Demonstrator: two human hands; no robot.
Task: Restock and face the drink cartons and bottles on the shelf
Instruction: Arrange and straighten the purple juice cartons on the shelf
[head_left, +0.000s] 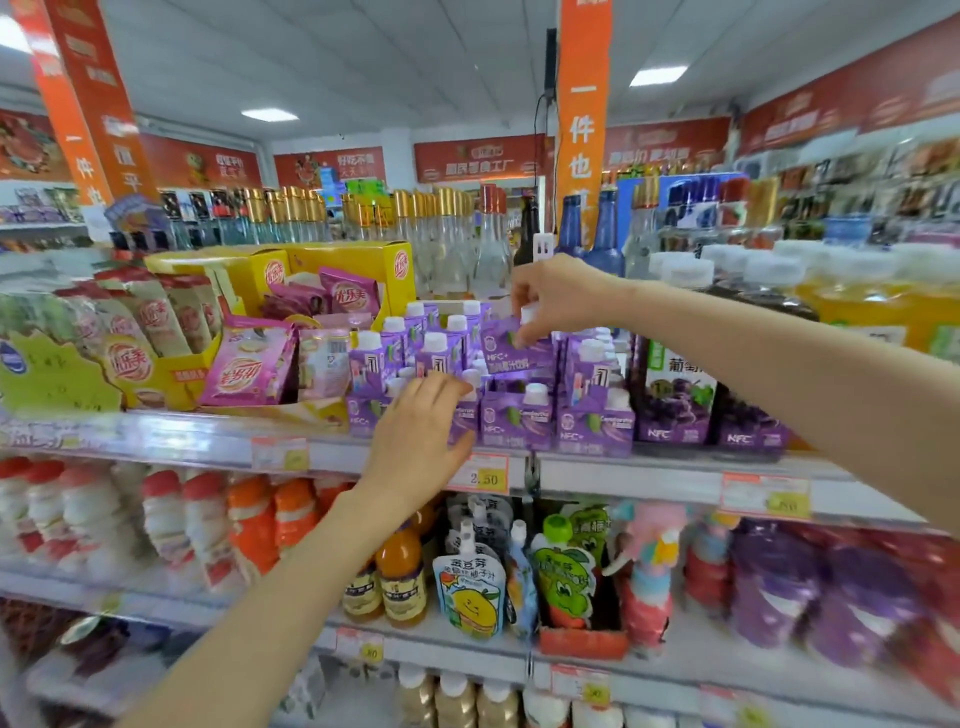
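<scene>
Orange banners (582, 130) hang under a white, panel-lit ceiling (363, 62).

NFC+ on purple cartons (514, 418); 2.50 on price tag (484, 476).

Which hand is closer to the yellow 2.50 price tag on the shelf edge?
Left. The left hand is just above-left of the price tag, at the front-row cartons; the right hand is higher, pinching a purple carton by its cap.
</scene>
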